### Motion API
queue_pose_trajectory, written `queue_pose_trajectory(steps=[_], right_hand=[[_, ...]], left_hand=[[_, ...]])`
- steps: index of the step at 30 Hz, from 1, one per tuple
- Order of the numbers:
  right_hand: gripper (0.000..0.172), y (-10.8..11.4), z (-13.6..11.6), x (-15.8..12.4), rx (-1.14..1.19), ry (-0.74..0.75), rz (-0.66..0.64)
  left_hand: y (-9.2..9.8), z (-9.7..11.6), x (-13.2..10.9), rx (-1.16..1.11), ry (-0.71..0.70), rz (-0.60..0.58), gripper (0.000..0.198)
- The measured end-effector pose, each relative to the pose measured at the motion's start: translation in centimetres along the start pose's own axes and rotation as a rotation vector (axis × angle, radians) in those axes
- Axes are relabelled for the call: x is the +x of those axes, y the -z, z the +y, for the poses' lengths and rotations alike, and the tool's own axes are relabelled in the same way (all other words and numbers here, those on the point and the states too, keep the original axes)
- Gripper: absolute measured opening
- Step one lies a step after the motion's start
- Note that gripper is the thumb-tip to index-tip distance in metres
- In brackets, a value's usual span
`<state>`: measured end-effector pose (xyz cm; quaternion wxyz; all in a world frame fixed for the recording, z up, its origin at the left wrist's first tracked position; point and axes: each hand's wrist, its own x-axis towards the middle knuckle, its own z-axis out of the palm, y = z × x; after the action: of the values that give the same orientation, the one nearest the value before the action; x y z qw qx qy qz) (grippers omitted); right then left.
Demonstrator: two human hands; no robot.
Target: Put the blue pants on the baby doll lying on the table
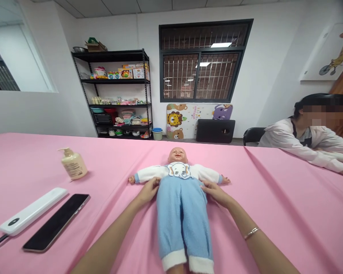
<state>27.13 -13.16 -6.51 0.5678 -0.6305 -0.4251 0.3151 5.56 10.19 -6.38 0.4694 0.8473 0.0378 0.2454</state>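
Observation:
A baby doll [177, 155] lies on its back on the pink-covered table, head away from me and arms spread out. It wears a white long-sleeved top [151, 174] with an elephant face on the chest and light blue cuffs. Its fleecy blue trousers [181, 205] have white hems and reach up to the elephant. My left hand [147, 191] is closed at the left side of the waistband, thumb and fingers pinching the cloth. At the opposite side of the waist, my right hand [217, 192] also has its fingers closed on the trousers. Some fingertips are hidden.
On the left of the table [117, 156] are a cream pump bottle [74, 164], a white cabled device [34, 211] and a black phone [57, 222]. A person [308, 133] leans on the right edge. Behind stands a black shelf [114, 80] with goods.

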Motion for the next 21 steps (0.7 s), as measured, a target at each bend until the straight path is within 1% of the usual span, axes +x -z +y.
queue_pose_trajectory(steps=[1,3,4,6,8,9,10,11,13,14,15,16,18,21], right_hand=[[0.044,0.8,0.2,0.0,-0.002,0.008,0.042],[0.044,1.7,0.7,0.3,-0.088,0.047,0.221],[0.042,1.6,0.9,0.6,-0.169,0.074,0.313],[0.035,0.2,0.3,0.8,-0.367,0.155,0.457],[0.026,-2.4,-1.8,0.1,-0.527,0.287,0.56],[0.022,-4.0,-3.4,-0.7,-0.574,0.343,0.567],[0.018,-5.6,-5.0,-1.8,-0.596,0.372,0.504],[0.015,-7.2,-6.6,-3.1,-0.61,0.382,0.356],[0.012,-10.1,-9.1,-5.9,-0.674,0.369,-0.051],[0.012,-11.3,-9.7,-7.2,-0.742,0.379,-0.2],[0.018,-12.5,-9.8,-8.3,-0.837,0.402,-0.268],[0.019,-13.5,-9.6,-9.1,-0.942,0.449,-0.294],[0.018,-15.1,-8.4,-10.2,-1.119,0.565,-0.306],[0.023,-16.7,-7.0,-10.6,-1.208,0.718,-0.376]], left_hand=[[0.2,-0.4,0.2,0.021,0.011,0.058,0.019],[0.4,-1.0,0.7,0.11,0.025,0.192,0.016],[0.4,-1.3,0.9,0.156,0.027,0.242,0.015],[0.4,-1.6,1.2,0.212,0.031,0.303,0.015],[0.2,-1.8,1.2,0.214,0.037,0.345,0.017],[0.1,-1.8,1.1,0.199,0.041,0.359,0.018],[0.1,-1.8,1.0,0.181,0.046,0.366,0.019],[0.1,-1.8,0.9,0.165,0.05,0.367,0.019],[0.0,-1.7,0.8,0.147,0.056,0.353,0.019],[0.0,-1.7,0.7,0.143,0.059,0.349,0.019],[0.1,-1.6,0.7,0.142,0.063,0.348,0.019],[0.1,-1.6,0.7,0.144,0.067,0.344,0.019],[0.1,-1.4,0.7,0.16,0.07,0.326,0.02],[0.0,-1.1,0.6,0.202,0.059,0.29,0.019]])
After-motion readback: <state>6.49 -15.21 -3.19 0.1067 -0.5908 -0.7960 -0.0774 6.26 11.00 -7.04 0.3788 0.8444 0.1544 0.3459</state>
